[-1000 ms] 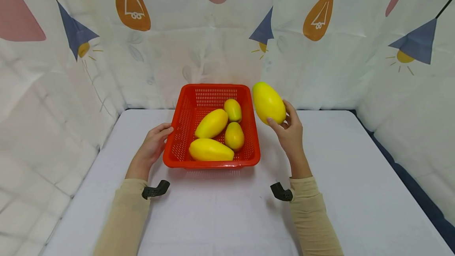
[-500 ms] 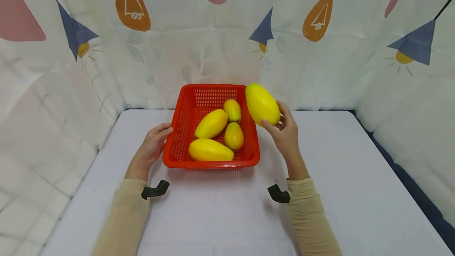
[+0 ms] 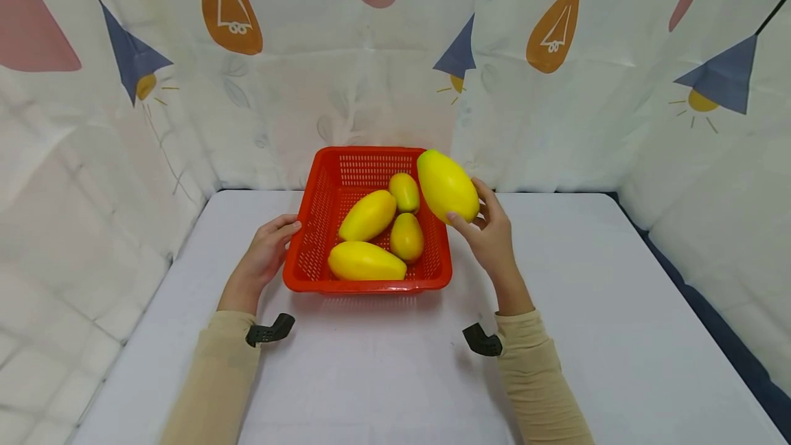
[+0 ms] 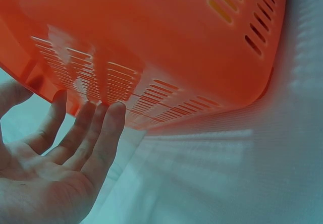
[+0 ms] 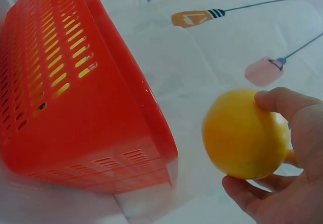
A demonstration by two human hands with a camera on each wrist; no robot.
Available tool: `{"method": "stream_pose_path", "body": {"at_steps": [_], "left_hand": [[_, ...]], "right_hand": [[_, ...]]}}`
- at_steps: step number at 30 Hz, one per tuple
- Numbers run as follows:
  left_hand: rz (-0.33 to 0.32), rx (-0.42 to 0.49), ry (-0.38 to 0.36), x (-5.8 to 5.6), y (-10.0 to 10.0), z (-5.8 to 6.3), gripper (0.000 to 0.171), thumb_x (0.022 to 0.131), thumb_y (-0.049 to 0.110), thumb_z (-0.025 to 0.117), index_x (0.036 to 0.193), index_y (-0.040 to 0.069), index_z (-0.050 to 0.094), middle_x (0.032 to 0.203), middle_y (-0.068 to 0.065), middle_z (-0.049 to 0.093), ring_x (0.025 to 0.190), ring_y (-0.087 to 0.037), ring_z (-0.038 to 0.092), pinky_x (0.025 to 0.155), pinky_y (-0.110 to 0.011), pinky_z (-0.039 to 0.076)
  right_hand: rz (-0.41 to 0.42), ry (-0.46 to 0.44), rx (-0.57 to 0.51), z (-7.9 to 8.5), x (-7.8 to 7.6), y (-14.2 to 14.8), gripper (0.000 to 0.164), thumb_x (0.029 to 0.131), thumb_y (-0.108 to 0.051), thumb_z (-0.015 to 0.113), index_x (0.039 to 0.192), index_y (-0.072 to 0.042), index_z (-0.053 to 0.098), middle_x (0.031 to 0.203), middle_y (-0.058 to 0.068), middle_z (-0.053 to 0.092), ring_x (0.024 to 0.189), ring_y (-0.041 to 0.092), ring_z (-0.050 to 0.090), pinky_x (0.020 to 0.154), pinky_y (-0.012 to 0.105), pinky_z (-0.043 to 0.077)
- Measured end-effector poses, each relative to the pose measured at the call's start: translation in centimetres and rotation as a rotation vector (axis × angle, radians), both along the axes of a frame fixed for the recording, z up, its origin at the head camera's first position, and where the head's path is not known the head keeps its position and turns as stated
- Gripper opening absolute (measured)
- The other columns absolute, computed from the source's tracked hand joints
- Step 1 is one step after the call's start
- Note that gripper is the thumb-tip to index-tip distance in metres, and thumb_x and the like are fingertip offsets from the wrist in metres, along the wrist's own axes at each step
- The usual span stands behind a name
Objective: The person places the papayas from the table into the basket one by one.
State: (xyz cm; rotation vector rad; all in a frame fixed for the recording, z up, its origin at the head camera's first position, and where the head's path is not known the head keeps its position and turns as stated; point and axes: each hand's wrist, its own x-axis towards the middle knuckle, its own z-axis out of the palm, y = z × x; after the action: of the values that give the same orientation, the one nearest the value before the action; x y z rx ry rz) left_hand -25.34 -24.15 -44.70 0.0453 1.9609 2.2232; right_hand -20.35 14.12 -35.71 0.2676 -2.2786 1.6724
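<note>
A red plastic basket [image 3: 367, 286] with slotted walls stands on the white table. My left hand [image 3: 267, 250] holds its left rim; in the left wrist view the fingertips [image 4: 117, 109] rest against the outer wall under the rim. My right hand [image 3: 491, 232] grips a large yellow mango-like fruit [image 3: 448, 186] by its lower right end, with the thumb on the near side. That fruit is raised and tilted, and overlaps the basket's right rim in the head view. In the right wrist view, the held fruit [image 5: 246, 134] shows end-on, beside the basket's wall [image 5: 111, 118].
Several yellow fruits lie inside the basket: two long ones, one in the middle [image 3: 367, 215] and one at the front [image 3: 367, 261], and two smaller ones at the right [image 3: 406, 237]. A white curtain [image 3: 371, 88] printed with lamps hangs behind the table [image 3: 371, 376].
My right hand has carried the large yellow fruit leftward and slightly down, from beside the basket to over its right rim. The left hand and the basket have stayed in place.
</note>
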Motion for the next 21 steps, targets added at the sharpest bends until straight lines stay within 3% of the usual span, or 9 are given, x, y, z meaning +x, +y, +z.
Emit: {"method": "stream_pose_path", "body": {"at_steps": [15,21], "left_hand": [[0.004,-0.002,-0.003,0.0,0.0,0.0,0.02,0.098,0.031,0.056,0.112,0.017,0.058,0.105,0.01,0.062,0.11,-0.011,0.052,0.092,-0.027,0.044],[0.011,-0.007,-0.011,0.0,0.1,0.0,0.023,0.098,0.032,0.056,0.113,0.016,0.057,0.108,0.008,0.06,0.113,-0.012,0.05,0.093,-0.028,0.043]], "right_hand": [[0.023,-0.025,0.045,-0.1,0.1,-0.8,0.066,0.089,-0.011,0.068,0.146,-0.004,0.036,0.145,0.017,0.044,0.122,0.035,0.049,0.103,0.049,0.044],[0.028,-0.028,0.047,-2.5,-1.7,-0.1,0.068,0.088,-0.014,0.07,0.147,-0.012,0.036,0.147,0.011,0.044,0.124,0.034,0.049,0.103,0.048,0.044]]}}
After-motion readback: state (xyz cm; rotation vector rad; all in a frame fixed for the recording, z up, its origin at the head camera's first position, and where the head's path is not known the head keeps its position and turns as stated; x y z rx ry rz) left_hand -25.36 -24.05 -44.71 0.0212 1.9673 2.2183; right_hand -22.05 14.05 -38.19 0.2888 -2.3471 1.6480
